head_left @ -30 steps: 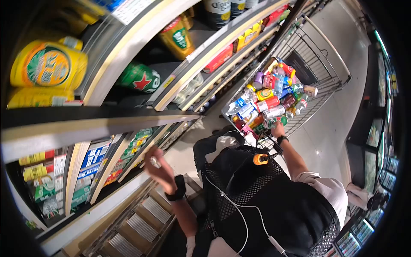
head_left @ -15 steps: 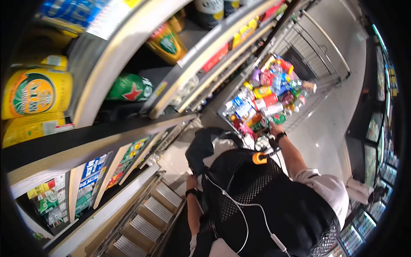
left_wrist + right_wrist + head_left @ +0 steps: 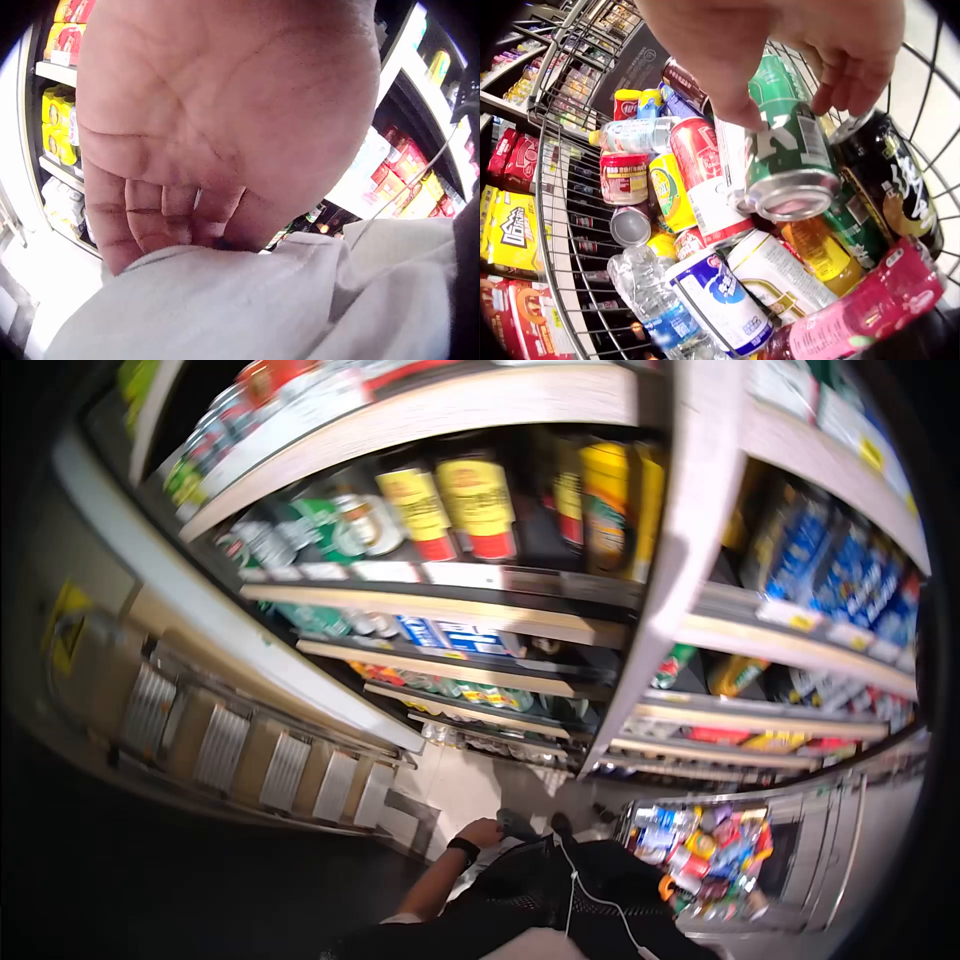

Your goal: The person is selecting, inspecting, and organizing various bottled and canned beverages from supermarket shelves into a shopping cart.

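In the right wrist view, my right hand (image 3: 780,45) pinches a green can (image 3: 791,161) between thumb and fingers, its silver end facing the camera. It is over a heap of drinks in the wire cart (image 3: 551,247). Close by are a dark can (image 3: 892,180), a red can (image 3: 705,172) and a pink-labelled bottle (image 3: 862,319). My left hand (image 3: 217,112) hangs low by my body with its palm toward the wrist camera. Its fingers are loosely bent and pale cloth (image 3: 202,307) hides the fingertips. My right hand is hidden in the head view.
Drink shelves (image 3: 430,605) run across the front, divided by a pale upright post (image 3: 680,550). The loaded cart (image 3: 840,850) stands at the lower right. A stepladder (image 3: 250,750) leans along the left side, beside a yellow sign (image 3: 68,625).
The head view has swung left, so the shelves now fill its upper half and the cart sits lower right. My left hand has dropped from beside the shelf to my body.
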Motion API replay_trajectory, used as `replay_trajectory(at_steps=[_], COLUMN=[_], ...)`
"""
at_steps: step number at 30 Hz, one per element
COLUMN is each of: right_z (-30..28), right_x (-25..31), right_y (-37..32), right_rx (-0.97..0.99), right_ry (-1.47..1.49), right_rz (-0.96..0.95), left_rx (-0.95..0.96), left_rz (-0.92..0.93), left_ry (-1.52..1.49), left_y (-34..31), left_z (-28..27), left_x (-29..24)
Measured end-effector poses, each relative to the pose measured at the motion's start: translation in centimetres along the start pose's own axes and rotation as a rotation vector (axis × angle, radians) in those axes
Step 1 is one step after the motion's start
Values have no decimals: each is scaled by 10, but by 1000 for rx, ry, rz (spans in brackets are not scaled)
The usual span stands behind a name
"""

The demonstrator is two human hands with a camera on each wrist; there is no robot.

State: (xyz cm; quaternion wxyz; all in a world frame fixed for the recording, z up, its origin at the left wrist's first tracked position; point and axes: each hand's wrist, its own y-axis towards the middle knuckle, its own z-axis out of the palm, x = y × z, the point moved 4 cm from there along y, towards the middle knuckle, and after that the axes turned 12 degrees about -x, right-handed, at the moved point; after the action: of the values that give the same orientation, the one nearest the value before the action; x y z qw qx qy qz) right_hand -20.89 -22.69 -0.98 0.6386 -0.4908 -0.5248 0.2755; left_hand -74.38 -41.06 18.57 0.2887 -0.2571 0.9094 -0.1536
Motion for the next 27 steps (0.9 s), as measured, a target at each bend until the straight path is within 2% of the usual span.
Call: replay_trajectory(at_steps=[1,5,7,9,11,12,13,14,15,17,19,20,21,22,23,24,25,26,27], right_z=[14,5,9,11,-1,-6,-10,-8,-25,-4,-10,-6,-7,-6,-15,-5,23,36,65], right_x=[10,29,36,20,-1,-8,-14,-13,-16,-24,-27,-25,-29,-28,-29,-23,-6,2,26], right_y=[2,21,30,32,38,49,58,75,74,-3,-49,-70,-89,-127,-130,-161,-210,-251,-304], right_rx=[10,-25,-24,-21,-26,-9,-4,1,-84,-283,-340,-234,-432,-552,-543,-517,-385,-285,-252], right_ry=[13,107,153,212,291,320,318,345,62,444,392,407,387,210,45,45,36,-44,-221], right_rz=[-16,-74,-84,-79,-80,-93,-115,-150,-258,-365,-205,-300,-240,-337,-547,-669,-754,-945,-1053], left_rx=[1,-8,-61,-45,-91,-95,-21,-15,-10,21,-17,-59,-32,-62,-90,-116,-138,-84,-28], left_rz=[-12,3,-12,-21,-22,-36,-6,-58,-111,-61,-86,-73,-60,-8,46,147,245,274,295], left_ry=[23,86,9,11,-283,-242,-208,-217,-222,-194,-320,-353,-344,-347,-347,-489,-633,-747,-863], left_y=[-3,8,9,-8,-16,-20,-31,-30,-32,-28,-28,-28,-23,-16,-8,-2,7,9,12], left_z=[2,29,39,27,15,12,11,7,4,-3,-10,-17,-24,-33,-45,-53,-61,-68,-80], left_x=[0,4,13,38,41,54,67,82,97,116,119,111,100,86,72,55,38,19,-8])
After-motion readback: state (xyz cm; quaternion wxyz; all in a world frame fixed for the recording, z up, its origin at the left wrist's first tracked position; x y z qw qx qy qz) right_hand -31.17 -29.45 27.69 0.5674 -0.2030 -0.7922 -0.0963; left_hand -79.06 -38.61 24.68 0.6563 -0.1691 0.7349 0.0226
